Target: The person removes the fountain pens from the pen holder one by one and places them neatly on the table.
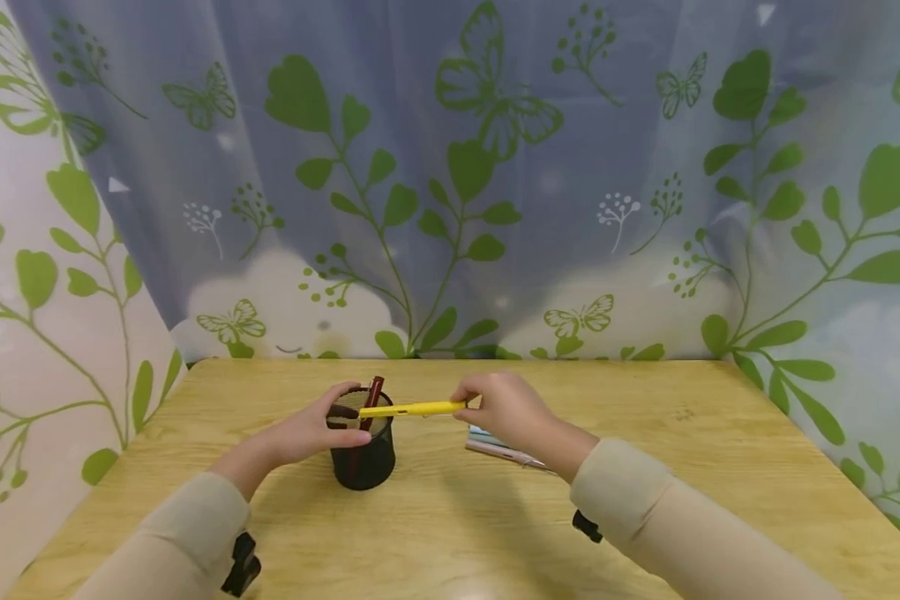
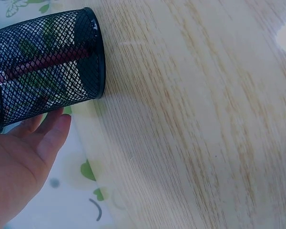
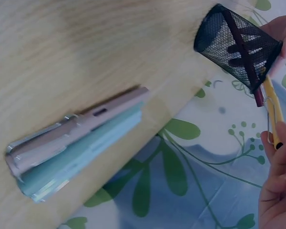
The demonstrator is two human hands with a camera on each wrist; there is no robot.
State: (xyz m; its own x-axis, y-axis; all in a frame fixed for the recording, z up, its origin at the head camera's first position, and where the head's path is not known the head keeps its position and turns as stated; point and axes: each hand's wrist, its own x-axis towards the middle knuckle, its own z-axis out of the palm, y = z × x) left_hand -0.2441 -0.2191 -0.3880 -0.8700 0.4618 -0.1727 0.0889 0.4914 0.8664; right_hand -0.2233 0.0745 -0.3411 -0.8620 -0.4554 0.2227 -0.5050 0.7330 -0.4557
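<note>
A black mesh pen holder [image 1: 364,465] stands upright on the table, with a dark red pen [image 1: 376,390] leaning inside it. My left hand [image 1: 300,433] holds the holder by its upper side, thumb at the front and fingers behind. Between thumb and fingers, my right hand [image 1: 512,410] pinches one end of a yellow pen [image 1: 423,408]. That pen lies nearly level, its far end over the holder's mouth. The right wrist view shows the clip of the yellow pen [image 3: 272,107] near the right fingers.
Below the right hand, a pinkish-grey pen [image 3: 93,121] lies alongside teal and light blue pens [image 3: 81,160] on the wooden table [image 1: 450,533]. A patterned curtain [image 1: 420,208] hangs behind the table's back edge.
</note>
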